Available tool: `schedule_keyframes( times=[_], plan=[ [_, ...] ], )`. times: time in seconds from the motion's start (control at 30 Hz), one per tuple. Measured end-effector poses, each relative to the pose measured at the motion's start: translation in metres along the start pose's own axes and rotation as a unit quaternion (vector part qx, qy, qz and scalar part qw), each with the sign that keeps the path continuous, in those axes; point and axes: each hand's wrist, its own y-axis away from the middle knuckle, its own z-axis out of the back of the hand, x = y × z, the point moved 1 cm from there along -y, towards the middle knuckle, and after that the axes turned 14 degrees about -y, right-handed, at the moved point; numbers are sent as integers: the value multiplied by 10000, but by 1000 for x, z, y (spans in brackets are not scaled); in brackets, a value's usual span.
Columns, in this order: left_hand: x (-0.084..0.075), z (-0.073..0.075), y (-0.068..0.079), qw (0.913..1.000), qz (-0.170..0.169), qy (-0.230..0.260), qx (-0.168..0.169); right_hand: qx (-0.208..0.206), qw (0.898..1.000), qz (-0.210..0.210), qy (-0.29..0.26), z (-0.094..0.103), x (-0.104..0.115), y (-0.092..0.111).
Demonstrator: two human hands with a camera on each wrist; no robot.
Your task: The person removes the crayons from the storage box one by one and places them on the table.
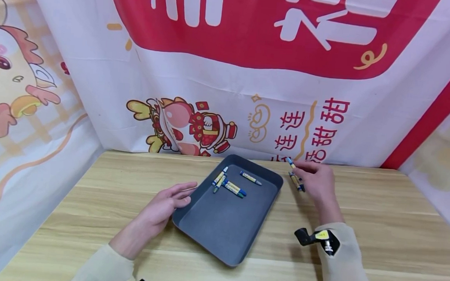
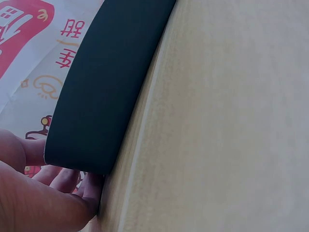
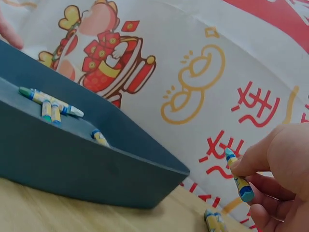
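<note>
A dark grey rectangular tray (image 1: 223, 230) lies at an angle on the wooden table. My left hand (image 1: 165, 203) grips its left side, thumb over the rim; the left wrist view shows the fingers (image 2: 63, 179) at the tray's outer wall (image 2: 106, 87). Beyond the tray's right side, my right hand (image 1: 317, 180) pinches a light blue crayon (image 3: 237, 175) with a yellow patterned wrapper between thumb and fingers, raised above the table. Beneath that hand, a couple of crayons (image 1: 296, 181) lie side by side on the table. Several wrapped crayons (image 1: 234, 188) lie inside the tray's far half.
The wooden table (image 1: 381, 236) ends at the back against a hanging printed cloth (image 1: 236, 85) in white and red. More printed cloth (image 1: 26, 158) hangs at the left. Each sleeve carries a wrist device, the right one a black camera mount (image 1: 317, 238).
</note>
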Motion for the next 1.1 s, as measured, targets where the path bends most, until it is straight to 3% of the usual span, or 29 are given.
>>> schedule_keyframes(
  times=[0.1,0.33,0.67,1.1],
  plan=[
    [0,0,0,10000,10,21,7,-38,9998,-188,-21,3,-5,-1],
    [0,0,0,10000,23,35,7,-283,9993,38,240,5,-19,-4],
    [1,0,-1,10000,3,46,-12,-610,9967,-391,376,6,-31,-8],
    [1,0,0,10000,-10,4,1,-511,9955,-393,700,4,-37,-9]
  ],
)
